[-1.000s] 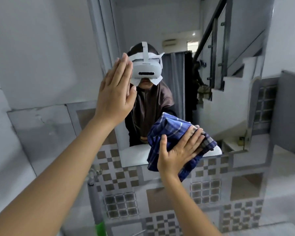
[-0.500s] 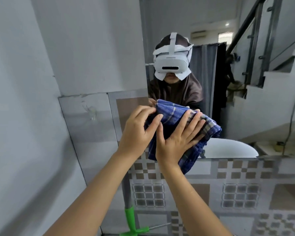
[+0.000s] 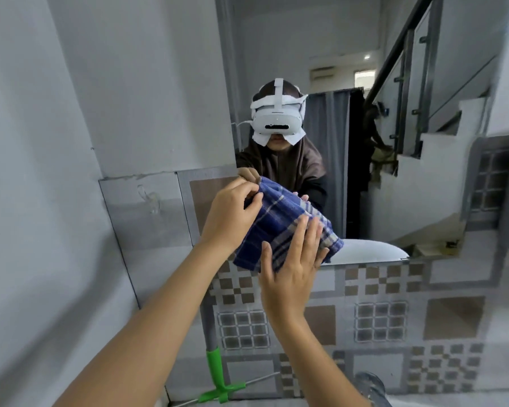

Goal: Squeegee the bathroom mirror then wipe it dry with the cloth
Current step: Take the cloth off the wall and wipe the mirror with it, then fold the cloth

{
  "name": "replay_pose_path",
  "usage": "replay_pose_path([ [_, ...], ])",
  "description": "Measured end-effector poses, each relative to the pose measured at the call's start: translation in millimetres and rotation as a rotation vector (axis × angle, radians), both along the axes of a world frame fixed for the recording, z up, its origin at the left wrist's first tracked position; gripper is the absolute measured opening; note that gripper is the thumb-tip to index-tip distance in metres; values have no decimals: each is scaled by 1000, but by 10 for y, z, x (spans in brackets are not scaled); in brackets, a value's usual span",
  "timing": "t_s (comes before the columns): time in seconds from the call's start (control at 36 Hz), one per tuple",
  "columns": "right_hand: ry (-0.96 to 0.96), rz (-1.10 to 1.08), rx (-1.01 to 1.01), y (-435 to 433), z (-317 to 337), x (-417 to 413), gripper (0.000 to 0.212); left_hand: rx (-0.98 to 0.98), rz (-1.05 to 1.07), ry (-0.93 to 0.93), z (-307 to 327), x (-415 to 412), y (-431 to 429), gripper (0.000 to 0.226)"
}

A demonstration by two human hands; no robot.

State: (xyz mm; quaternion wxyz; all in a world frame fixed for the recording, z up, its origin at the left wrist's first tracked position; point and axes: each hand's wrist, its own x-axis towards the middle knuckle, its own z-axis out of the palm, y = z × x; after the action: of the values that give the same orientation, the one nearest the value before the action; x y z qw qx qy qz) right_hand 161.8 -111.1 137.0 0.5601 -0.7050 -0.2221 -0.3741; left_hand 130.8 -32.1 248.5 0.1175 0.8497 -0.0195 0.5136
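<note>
A blue plaid cloth (image 3: 279, 218) is bunched against the lower left corner of the mirror (image 3: 379, 186). My left hand (image 3: 228, 215) pinches its upper left edge with curled fingers. My right hand (image 3: 288, 271) lies flat on the cloth's lower right part, fingers spread and pressing it toward the glass. The mirror reflects a person in a white headset, a curtain and a staircase. A squeegee (image 3: 215, 374) with a grey pole and green head leans against the tiled wall below my arms; neither hand touches it.
Patterned brown and grey tiles (image 3: 379, 318) cover the wall under the mirror. A plain grey wall (image 3: 71, 142) stands close on the left. A chrome tap top (image 3: 370, 386) shows at the bottom right. A clear hook (image 3: 149, 198) is stuck on the left tile.
My left hand came down off the mirror glass and took hold of the cloth's upper edge. The view shifted right to left, and my right hand slid lower on the cloth.
</note>
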Motion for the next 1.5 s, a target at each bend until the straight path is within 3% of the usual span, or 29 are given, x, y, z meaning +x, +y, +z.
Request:
replay_pose_path([
  [0.22, -90, 304, 11, -583, 244, -217, 47, 166, -143, 209, 2, -560, -181, 13],
  [0.42, 45, 581, -97, -822, 271, -519, 32, 302, -195, 305, -109, -1054, -403, 17],
  [0.56, 74, 671, -48, -988, 206, -703, 14, 261, -157, 288, -209, -1339, -501, 15],
  [0.67, 64, 712, -67, -1125, 306, -738, 10, 106, -131, 264, -354, -1478, -544, 11],
  [0.81, -75, 708, -220, -1134, 531, -753, 8, -231, -163, 172, -735, -1564, -635, 8],
  [0.92, -202, 666, -321, -990, 660, -752, 8, -506, -236, 172, -1014, -1605, -649, 24],
  [1.0, -254, 661, -383, -887, 752, -686, 6, -688, -269, 140, -1033, -1640, -539, 21],
  [1.14, -296, 670, -476, -665, 921, -548, 4, -656, -249, 2, -778, -1700, -55, 20],
  [1.25, -244, 686, -403, -332, 1113, -548, 8, -619, -240, -76, -423, -1697, 372, 20],
  [1.5, -342, 338, -257, 926, 1605, -418, 6, -367, 96, -271, 290, -1195, 1322, 13],
])
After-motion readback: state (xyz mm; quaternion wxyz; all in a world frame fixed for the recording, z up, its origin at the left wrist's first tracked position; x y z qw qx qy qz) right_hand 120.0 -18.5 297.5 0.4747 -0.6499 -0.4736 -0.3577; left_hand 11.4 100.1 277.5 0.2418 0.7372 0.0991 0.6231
